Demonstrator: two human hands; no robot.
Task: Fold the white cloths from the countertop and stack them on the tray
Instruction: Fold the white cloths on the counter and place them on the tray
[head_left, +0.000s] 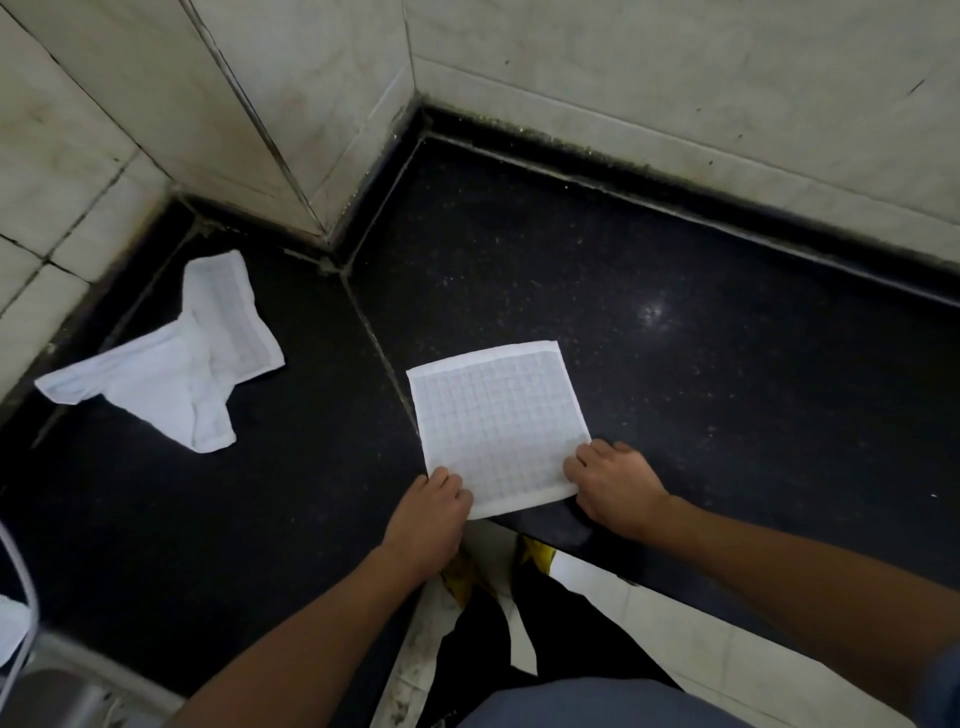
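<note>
Lying flat at the front edge of the black countertop (701, 395), the white cloth (498, 421) is pinched at its near corners by the left hand (434, 501) and right hand (613, 480). A crumpled cloth (192, 364) lies well apart, leftward.

Waffle-weave white cloth (498, 426) lies matt on the glossy, speckled black stone countertop (727, 364).

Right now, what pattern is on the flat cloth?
The flat cloth is white with a grid of little squares, seen in the head view.
</note>
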